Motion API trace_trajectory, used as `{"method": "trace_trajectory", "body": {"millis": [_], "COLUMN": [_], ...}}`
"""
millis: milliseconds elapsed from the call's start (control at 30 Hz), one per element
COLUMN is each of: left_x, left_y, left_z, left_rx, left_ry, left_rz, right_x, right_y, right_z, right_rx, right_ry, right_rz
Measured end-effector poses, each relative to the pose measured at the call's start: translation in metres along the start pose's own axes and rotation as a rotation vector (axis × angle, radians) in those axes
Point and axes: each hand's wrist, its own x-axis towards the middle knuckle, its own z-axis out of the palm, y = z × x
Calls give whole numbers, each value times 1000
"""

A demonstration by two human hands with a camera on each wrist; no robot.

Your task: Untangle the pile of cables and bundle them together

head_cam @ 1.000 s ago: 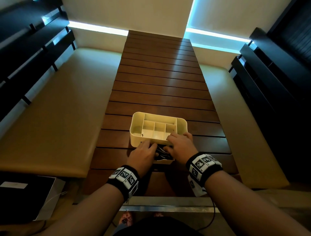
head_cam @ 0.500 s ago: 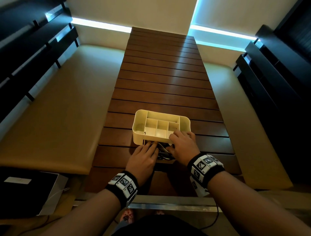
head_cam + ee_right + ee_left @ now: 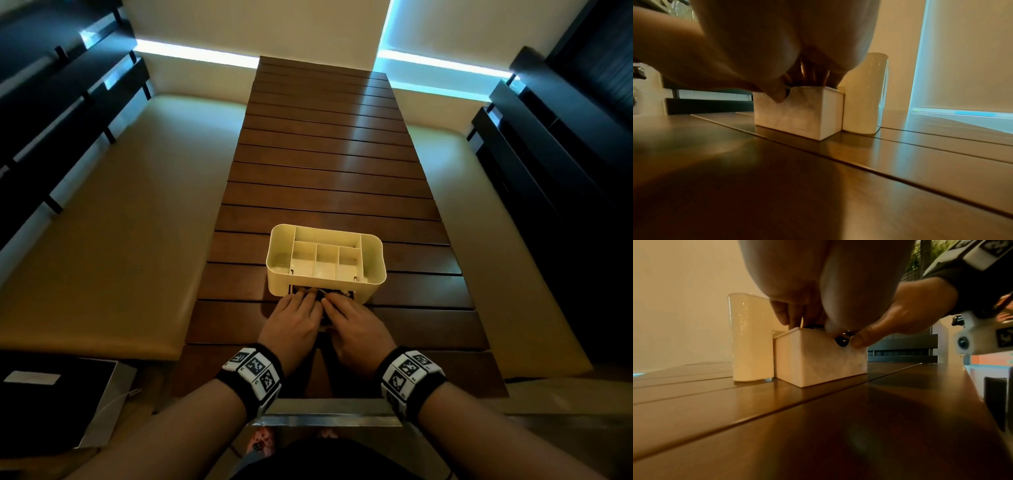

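A tangle of dark cables [image 3: 320,294] lies in a small white box [image 3: 818,356] that stands against the front of a cream compartment organizer [image 3: 274,246]. My left hand [image 3: 303,296] and right hand [image 3: 334,298] sit side by side over the box, fingers curled down into the cables. In the left wrist view the right thumb [image 3: 859,340] pinches a dark cable [image 3: 842,339] at the notch in the box's front wall. In the right wrist view the fingers [image 3: 813,76] dip into the box [image 3: 797,113]. Most of the cable pile is hidden under the hands.
The organizer's compartments look empty. The slatted wooden table [image 3: 325,171] stretches far beyond it. Padded benches [image 3: 120,222] run along both sides, and a metal edge [image 3: 325,418] borders the near end. A dark bag [image 3: 51,404] sits low on the left.
My right hand has come off the organizer's rim and down onto the cables. Both hands have closed in together over the small box.
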Motion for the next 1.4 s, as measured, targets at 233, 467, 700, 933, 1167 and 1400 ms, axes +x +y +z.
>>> {"method": "trace_trajectory", "body": {"millis": [233,467,700,933,1167,1400], "left_x": [-6,32,49,43,45,42], "left_y": [0,-18,-56,-53,-46,-39], "left_z": [-10,-77,-51,-45,-37,-33], "left_rx": [-63,-35,56,89,124,101], "left_ry": [-33,189,-330,-324,-250,-195], "left_rz": [-40,-47,-139,-162,-214,-246], "right_x": [1,1,1,9,3,-7], "right_y": [-2,2,-1,0,-1,-2], "right_z": [2,10,8,4,-6,4], "right_rx": [76,40,-6,15,58,-35], "right_ry": [-37,-92,-53,-10,142,155], "right_rz": [65,63,61,66,-6,138]}}
